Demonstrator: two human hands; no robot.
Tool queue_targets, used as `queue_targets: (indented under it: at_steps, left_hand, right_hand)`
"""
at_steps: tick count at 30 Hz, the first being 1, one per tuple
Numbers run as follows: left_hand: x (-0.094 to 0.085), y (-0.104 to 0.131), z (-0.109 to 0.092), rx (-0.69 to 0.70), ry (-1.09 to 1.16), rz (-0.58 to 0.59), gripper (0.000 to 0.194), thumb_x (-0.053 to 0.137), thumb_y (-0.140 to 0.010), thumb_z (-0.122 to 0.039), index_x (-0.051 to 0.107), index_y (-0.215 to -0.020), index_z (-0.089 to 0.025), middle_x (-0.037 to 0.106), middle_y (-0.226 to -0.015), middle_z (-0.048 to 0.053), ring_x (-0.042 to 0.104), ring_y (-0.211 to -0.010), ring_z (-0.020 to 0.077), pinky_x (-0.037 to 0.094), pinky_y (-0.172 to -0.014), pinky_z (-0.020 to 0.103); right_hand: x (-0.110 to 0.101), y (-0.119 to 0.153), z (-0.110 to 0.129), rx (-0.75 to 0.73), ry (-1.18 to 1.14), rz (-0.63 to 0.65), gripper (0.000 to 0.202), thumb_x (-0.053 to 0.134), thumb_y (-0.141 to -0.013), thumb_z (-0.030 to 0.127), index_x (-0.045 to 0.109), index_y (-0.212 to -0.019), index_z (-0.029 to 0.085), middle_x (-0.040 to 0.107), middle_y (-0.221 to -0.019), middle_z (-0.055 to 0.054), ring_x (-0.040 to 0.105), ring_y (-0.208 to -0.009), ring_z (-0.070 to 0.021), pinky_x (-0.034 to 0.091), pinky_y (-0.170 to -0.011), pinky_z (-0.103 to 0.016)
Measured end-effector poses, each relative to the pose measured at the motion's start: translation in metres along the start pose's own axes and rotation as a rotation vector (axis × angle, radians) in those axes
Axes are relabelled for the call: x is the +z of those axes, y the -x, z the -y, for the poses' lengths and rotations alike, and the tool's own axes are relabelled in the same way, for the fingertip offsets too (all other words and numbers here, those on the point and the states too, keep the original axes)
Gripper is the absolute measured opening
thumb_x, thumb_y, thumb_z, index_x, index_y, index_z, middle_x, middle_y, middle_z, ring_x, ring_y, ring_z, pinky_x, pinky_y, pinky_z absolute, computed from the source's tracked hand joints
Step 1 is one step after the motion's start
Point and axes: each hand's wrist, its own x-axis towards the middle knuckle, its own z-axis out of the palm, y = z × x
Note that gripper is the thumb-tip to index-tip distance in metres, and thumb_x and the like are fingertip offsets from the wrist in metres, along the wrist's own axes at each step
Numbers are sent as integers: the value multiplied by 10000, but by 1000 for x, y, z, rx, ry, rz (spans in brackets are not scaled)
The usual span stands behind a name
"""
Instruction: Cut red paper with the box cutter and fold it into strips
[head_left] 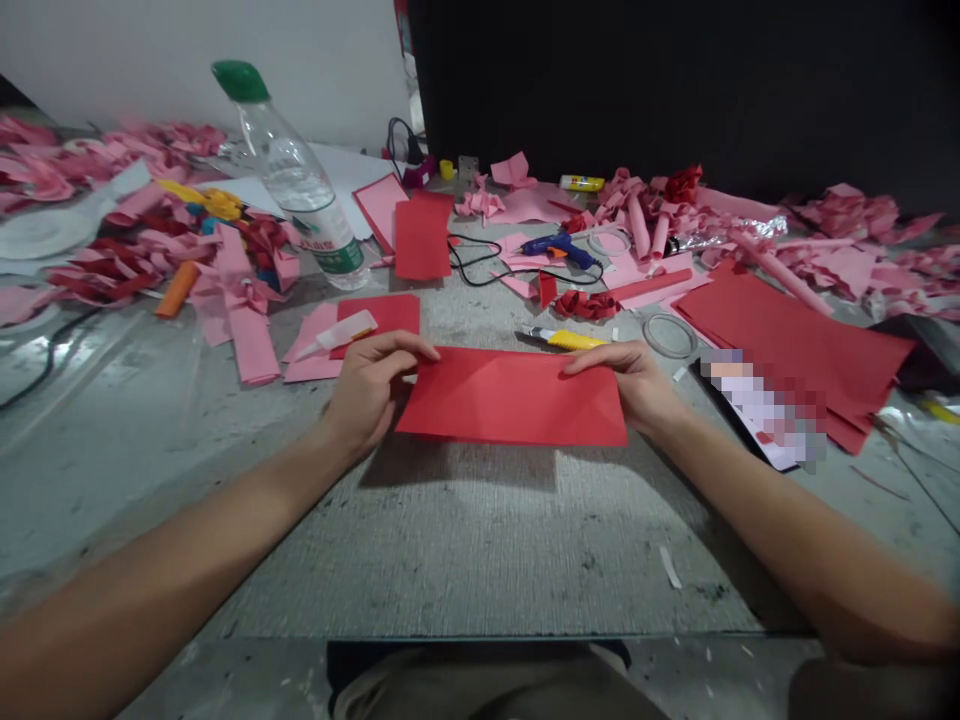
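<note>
A plain red sheet of paper point(514, 398), wider than it is tall, is held above the grey table, its shadow falling just below. My left hand point(375, 385) pinches the sheet near its upper left corner, thumb on top. At the upper right corner my right hand point(630, 380) grips it the same way, with fingers hidden behind. Just beyond the sheet lies a yellow utility knife point(574, 340) with its blade end pointing left. Past my left hand, a red sheet and pink sheets point(311, 335) lie flat under a white-tipped glue tube point(341, 335).
A green-capped water bottle point(300, 180) stands at the back left. A blue glue gun point(559, 247) with a black cord lies behind the knife. A phone point(761, 410) and larger red sheets point(810, 340) are on the right. Crumpled pink paper point(847, 235) covers the far edges. A tape roll point(670, 336) lies nearby.
</note>
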Motion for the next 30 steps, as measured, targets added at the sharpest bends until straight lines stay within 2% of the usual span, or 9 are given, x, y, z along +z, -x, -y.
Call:
queue_targets:
  at_steps: [5, 9, 12, 14, 17, 21, 23, 25, 30]
  left_hand:
    - [6, 3, -4, -13, 9, 12, 207, 836, -801, -396, 802, -799, -191, 769, -890, 52, 663, -786, 160, 508, -639, 253]
    - [8, 4, -5, -20, 27, 14, 389, 1002, -663, -256, 802, -995, -224, 766, -934, -4, 685, -864, 126, 541, -747, 211]
    - [8, 5, -5, -81, 103, 81, 526, 999, -673, -248, 784, -1153, -239, 785, -955, 8, 719, -876, 141, 581, -777, 232]
    - [11, 9, -6, -118, 110, 143, 541, 993, -686, -261, 774, -1179, -233, 788, -931, 15, 723, -833, 147, 587, -753, 244]
    - [24, 18, -12, -107, 31, 222, 492, 974, -715, -280, 782, -1164, -220, 780, -911, 13, 716, -812, 143, 563, -731, 238]
    - [48, 24, -31, -103, -70, 417, 483, 901, -795, -297, 763, -1252, -225, 780, -920, 19, 720, -809, 165, 547, -721, 267]
    - [55, 19, -43, -100, -95, 498, 565, 894, -808, -299, 726, -1344, -234, 784, -930, 22, 719, -803, 167, 535, -718, 271]
    - [55, 12, -51, -75, -78, 470, 604, 904, -828, -376, 701, -1384, -254, 785, -941, 16, 708, -791, 157, 511, -692, 255]
    - [39, 11, -32, -49, 257, 162, 701, 629, -889, -869, 752, -1120, -218, 756, -883, 54, 685, -719, 178, 523, -598, 269]
  right_hand:
    - [-9, 1, 2, -58, 64, 139, 206, 773, -759, 286, 910, -913, 274, 861, -1187, -82, 784, -1078, -310, 599, -925, -441]
    - [-19, -1, 9, -110, -3, 308, 346, 672, -731, 278, 916, -976, 252, 807, -1382, -86, 679, -1395, -365, 486, -1205, -518]
    - [-24, -5, 16, 10, -114, 267, 325, 664, -866, 425, 901, -941, 216, 842, -1277, -133, 765, -1253, -377, 581, -1069, -519]
    - [-23, -7, 20, 134, -32, 286, 478, 677, -944, 615, 893, -1004, 193, 842, -1259, -166, 809, -1122, -374, 634, -917, -479]
    - [-12, -5, 26, 172, 194, 441, 728, 695, -901, 829, 868, -1191, 184, 852, -1204, -167, 819, -968, -312, 626, -774, -376]
    - [13, 11, 39, 219, 312, 687, 608, 854, -831, 714, 859, -1159, 202, 853, -1008, -55, 775, -812, -229, 549, -634, -268]
    - [28, 21, 44, 294, 277, 641, 428, 924, -814, 567, 856, -1034, 205, 834, -908, -21, 747, -705, -191, 528, -584, -249]
    - [41, 30, 46, 339, 163, 478, 327, 954, -795, 471, 844, -953, 206, 834, -874, -19, 745, -665, -182, 552, -595, -259]
    - [65, 37, 32, 346, -221, 152, 383, 1019, -713, 394, 844, -1006, 220, 874, -1001, -64, 815, -783, -225, 637, -734, -318]
